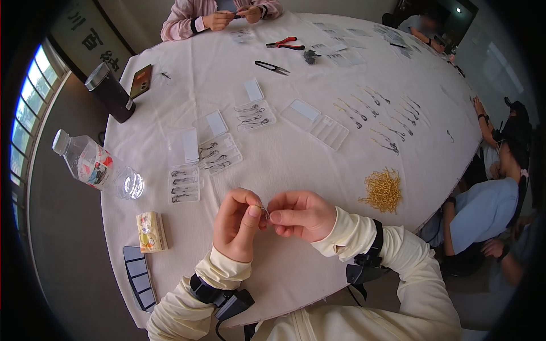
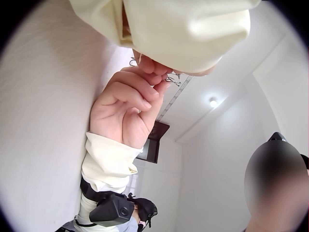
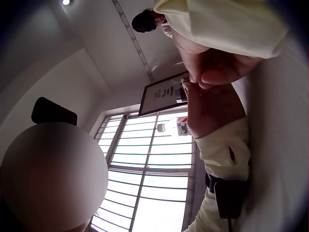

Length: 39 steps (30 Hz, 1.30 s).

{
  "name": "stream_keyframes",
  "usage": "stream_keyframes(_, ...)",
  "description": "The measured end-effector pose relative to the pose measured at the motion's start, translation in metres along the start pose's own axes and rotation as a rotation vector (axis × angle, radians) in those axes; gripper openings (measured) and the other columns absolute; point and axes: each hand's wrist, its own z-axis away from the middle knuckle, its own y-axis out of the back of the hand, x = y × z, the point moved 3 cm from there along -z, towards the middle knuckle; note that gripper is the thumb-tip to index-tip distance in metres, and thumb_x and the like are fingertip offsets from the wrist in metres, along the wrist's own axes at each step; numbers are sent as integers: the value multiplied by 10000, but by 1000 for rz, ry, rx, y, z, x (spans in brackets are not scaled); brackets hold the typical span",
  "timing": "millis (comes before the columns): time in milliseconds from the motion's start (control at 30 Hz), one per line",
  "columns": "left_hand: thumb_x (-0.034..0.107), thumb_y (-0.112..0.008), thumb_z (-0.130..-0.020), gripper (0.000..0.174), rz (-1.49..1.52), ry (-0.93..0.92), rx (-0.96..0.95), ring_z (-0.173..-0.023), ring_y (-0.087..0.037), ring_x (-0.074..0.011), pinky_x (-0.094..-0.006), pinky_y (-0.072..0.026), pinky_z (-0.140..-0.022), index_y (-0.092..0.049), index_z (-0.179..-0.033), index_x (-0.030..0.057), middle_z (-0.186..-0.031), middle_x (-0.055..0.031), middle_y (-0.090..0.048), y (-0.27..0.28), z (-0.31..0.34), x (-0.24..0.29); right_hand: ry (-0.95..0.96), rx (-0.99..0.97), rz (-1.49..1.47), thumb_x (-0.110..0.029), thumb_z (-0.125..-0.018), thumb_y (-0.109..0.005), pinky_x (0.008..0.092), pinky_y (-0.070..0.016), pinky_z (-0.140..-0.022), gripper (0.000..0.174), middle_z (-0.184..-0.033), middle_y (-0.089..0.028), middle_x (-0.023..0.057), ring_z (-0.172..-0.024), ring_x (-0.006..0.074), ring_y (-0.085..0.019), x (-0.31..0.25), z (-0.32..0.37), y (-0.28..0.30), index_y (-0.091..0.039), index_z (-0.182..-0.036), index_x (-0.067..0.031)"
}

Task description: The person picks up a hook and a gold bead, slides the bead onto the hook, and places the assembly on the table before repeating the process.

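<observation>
Near the table's front edge, my left hand [image 1: 236, 221] and right hand [image 1: 304, 215] meet fingertip to fingertip. Between them they pinch a small cluster of dark wire fish hooks [image 1: 265, 212]. Thin bent wires of the hooks [image 2: 173, 79] stick out beside the fingertips in the left wrist view, where the right hand [image 2: 123, 106] shows beyond the near sleeve. The fingers hide much of the cluster. In the right wrist view the left hand [image 3: 212, 108] is in shadow. Ahead lie clear boxes [image 1: 185, 193] holding dark fish hooks in slots.
A pile of small gold pieces [image 1: 382, 190] lies right, below rows of hooks with pale strands [image 1: 384, 143]. An open clear box [image 1: 330, 132], tweezers [image 1: 272, 67] and pliers [image 1: 285, 44] lie farther back. A water bottle [image 1: 96, 165], tissue pack [image 1: 151, 232] and dark tumbler [image 1: 109, 91] stand left.
</observation>
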Motion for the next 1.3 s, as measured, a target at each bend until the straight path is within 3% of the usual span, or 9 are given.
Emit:
stream_keyframes(567,122,-509,-994,71,-45,-1,1,-774,-470,-88,-231,-416,-670,-486,-1000,55,-915,-24,-497,-3,1,8,-77,-44,16,-196,-952,-638,213,-506,-660,271,-1001,-690,81,-767,101,-629,2,-1,1,-650,-1119,17)
stream_keyframes(767,118,-513,-992,72,-45,-30,9,-768,-465,-92,-232,-411,-671,-482,-997,54,-902,-27,-492,1,0,4,-163,-83,27,-236,-962,-606,227,-508,-625,301,-939,-676,72,-744,118,-631,3,0,1,-653,-1100,27)
stream_keyframes(1033,113,-519,-985,71,-97,-79,2,-795,-456,-96,-229,-396,-673,-480,-994,54,-915,-32,-485,0,-1,5,-208,-56,-152,-250,-980,-526,247,-484,-601,361,-935,-668,105,-698,132,-599,3,-1,2,-638,-1096,72)
stream_keyframes(1300,123,-538,-989,94,-52,-66,-20,-744,-468,-88,-229,-413,-654,-503,-1008,38,-925,-26,-489,1,0,2,-165,-26,-168,-236,-973,-574,233,-465,-600,300,-972,-672,110,-699,113,-583,4,-1,1,-643,-1072,39)
